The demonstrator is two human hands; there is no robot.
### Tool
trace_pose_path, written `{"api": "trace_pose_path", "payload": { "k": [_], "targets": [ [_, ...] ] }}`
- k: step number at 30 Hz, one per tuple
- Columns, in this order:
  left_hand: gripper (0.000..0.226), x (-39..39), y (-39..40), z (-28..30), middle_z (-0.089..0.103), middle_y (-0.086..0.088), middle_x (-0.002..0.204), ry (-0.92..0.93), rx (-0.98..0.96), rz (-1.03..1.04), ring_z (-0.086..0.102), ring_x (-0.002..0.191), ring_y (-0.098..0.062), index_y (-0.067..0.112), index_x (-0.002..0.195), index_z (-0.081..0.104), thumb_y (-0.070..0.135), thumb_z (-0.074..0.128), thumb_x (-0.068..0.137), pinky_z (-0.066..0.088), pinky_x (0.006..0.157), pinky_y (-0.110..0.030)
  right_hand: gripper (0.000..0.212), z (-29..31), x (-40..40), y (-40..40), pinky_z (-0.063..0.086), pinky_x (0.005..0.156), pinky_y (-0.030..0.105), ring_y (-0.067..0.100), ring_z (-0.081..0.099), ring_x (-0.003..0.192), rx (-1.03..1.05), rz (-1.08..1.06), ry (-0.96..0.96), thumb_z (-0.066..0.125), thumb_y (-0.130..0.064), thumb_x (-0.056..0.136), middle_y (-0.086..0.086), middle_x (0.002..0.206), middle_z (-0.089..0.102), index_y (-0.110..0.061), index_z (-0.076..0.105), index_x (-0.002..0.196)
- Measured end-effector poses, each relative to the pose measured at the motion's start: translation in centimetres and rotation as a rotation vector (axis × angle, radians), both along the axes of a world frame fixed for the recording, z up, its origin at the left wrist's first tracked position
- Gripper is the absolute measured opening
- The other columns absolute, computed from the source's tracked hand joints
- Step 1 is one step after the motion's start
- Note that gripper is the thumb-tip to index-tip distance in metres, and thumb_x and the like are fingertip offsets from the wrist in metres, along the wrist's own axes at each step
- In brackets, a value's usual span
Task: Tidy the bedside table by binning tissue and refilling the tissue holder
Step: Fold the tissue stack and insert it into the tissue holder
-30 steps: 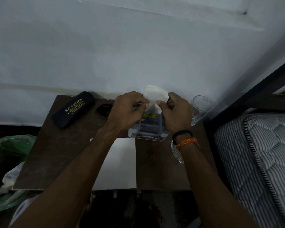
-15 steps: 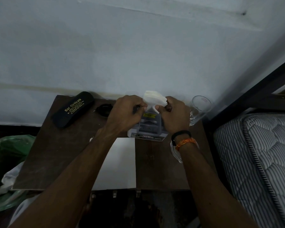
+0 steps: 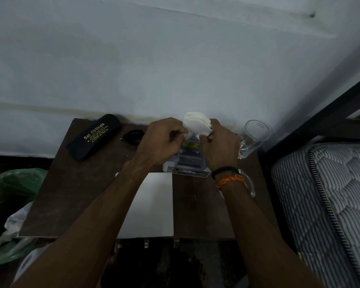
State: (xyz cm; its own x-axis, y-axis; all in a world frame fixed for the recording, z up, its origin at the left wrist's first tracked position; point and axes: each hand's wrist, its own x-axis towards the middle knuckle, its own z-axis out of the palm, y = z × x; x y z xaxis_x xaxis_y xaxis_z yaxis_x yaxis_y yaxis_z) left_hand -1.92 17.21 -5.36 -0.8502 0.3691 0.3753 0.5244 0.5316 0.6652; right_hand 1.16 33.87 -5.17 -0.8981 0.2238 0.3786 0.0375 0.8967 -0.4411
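A white wad of tissue (image 3: 196,124) sticks up from a clear plastic tissue holder (image 3: 188,161) at the back of the dark wooden bedside table (image 3: 71,190). My left hand (image 3: 161,142) pinches the tissue's left side and my right hand (image 3: 219,145) pinches its right side, both with curled fingers, right over the holder's top. The holder's opening is hidden behind my hands. A green bin bag (image 3: 10,183) with white tissue (image 3: 10,227) in it sits left of the table.
A black spectacle case (image 3: 94,137) and a small dark round object (image 3: 134,137) lie at the back left. A clear glass (image 3: 253,138) stands at the back right. A white sheet (image 3: 152,206) lies near the front edge. A striped mattress (image 3: 328,204) borders the right.
The tissue wad has come down lower between my hands and looks more bunched. Both hands have stayed over the holder.
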Motion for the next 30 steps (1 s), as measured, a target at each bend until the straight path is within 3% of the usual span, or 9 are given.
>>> {"api": "trace_pose_path", "payload": {
  "k": [7, 12, 14, 16, 19, 24, 27, 30],
  "targets": [
    [0.012, -0.1, -0.1, -0.1, 0.074, 0.0, 0.097, 0.002, 0.024, 0.005, 0.066, 0.086, -0.01, 0.011, 0.093, 0.077, 0.015, 0.067, 0.087, 0.045, 0.079, -0.008, 0.043, 0.1, 0.0, 0.0, 0.045, 0.073, 0.024, 0.025, 0.069, 0.091, -0.084, -0.001, 0.012, 0.07, -0.023, 0.082, 0.007, 0.099, 0.073, -0.015, 0.06, 0.123],
    [0.011, 0.0, -0.1, 0.0, 0.073, 0.0, 0.094, -0.004, 0.029, 0.0, 0.064, 0.084, -0.009, 0.01, 0.091, 0.076, 0.015, 0.068, 0.087, 0.043, 0.076, -0.005, 0.056, 0.4, 0.1, -0.4, 0.054, 0.082, 0.037, 0.029, 0.068, 0.098, -0.041, -0.037, -0.003, 0.069, -0.02, 0.082, 0.009, 0.106, 0.072, -0.019, 0.051, 0.135],
    [0.011, 0.1, -0.1, 0.0, 0.073, -0.001, 0.093, 0.003, 0.029, -0.005, 0.065, 0.084, -0.011, 0.009, 0.09, 0.076, 0.014, 0.067, 0.087, 0.05, 0.078, -0.015, 0.055, 0.4, 0.1, -0.6, 0.054, 0.083, 0.037, 0.029, 0.068, 0.096, -0.045, -0.034, -0.005, 0.067, -0.016, 0.082, 0.01, 0.104, 0.072, -0.017, 0.051, 0.134],
    [0.01, 0.1, -0.1, 0.0, 0.074, -0.002, 0.093, 0.005, 0.038, 0.0, 0.066, 0.085, -0.013, 0.008, 0.09, 0.076, 0.013, 0.067, 0.087, 0.053, 0.08, -0.025, 0.051, 0.4, 0.0, -0.5, 0.051, 0.076, 0.028, 0.026, 0.069, 0.09, -0.092, -0.037, -0.002, 0.069, -0.015, 0.08, 0.008, 0.097, 0.073, -0.016, 0.056, 0.129],
    [0.011, 0.0, -0.2, 0.0, 0.074, -0.002, 0.093, 0.002, 0.041, 0.003, 0.066, 0.085, -0.013, 0.008, 0.09, 0.076, 0.013, 0.067, 0.087, 0.054, 0.08, -0.029, 0.035, 1.1, -0.1, -0.2, 0.037, 0.068, 0.018, 0.021, 0.068, 0.084, -0.169, -0.078, -0.023, 0.071, -0.016, 0.079, 0.004, 0.087, 0.074, -0.014, 0.066, 0.114],
    [0.011, -0.1, 0.0, -0.2, 0.073, -0.001, 0.094, -0.009, 0.035, -0.007, 0.066, 0.086, -0.011, 0.008, 0.09, 0.076, 0.014, 0.068, 0.087, 0.053, 0.08, -0.019, 0.023, 1.2, 0.0, 0.0, 0.033, 0.066, 0.017, 0.021, 0.066, 0.085, -0.114, -0.087, -0.061, 0.07, -0.016, 0.081, 0.006, 0.087, 0.073, -0.01, 0.068, 0.104],
    [0.01, 0.0, -0.1, -0.1, 0.073, -0.001, 0.095, -0.023, 0.012, 0.002, 0.064, 0.085, -0.008, 0.009, 0.09, 0.076, 0.015, 0.068, 0.087, 0.042, 0.077, -0.002, 0.028, 1.2, 0.0, 0.0, 0.029, 0.064, 0.015, 0.019, 0.064, 0.082, -0.11, -0.088, -0.074, 0.069, -0.017, 0.082, 0.005, 0.089, 0.072, -0.013, 0.067, 0.109],
    [0.009, -0.1, -0.5, 0.1, 0.072, -0.001, 0.102, -0.026, 0.021, 0.007, 0.062, 0.091, -0.006, 0.011, 0.089, 0.076, 0.016, 0.07, 0.086, 0.045, 0.082, -0.005, 0.043, 1.5, 0.2, -0.1, 0.033, 0.067, 0.017, 0.013, 0.057, 0.081, -0.167, -0.064, -0.085, 0.067, -0.015, 0.078, 0.003, 0.101, 0.071, -0.016, 0.061, 0.12]
  ]
}}
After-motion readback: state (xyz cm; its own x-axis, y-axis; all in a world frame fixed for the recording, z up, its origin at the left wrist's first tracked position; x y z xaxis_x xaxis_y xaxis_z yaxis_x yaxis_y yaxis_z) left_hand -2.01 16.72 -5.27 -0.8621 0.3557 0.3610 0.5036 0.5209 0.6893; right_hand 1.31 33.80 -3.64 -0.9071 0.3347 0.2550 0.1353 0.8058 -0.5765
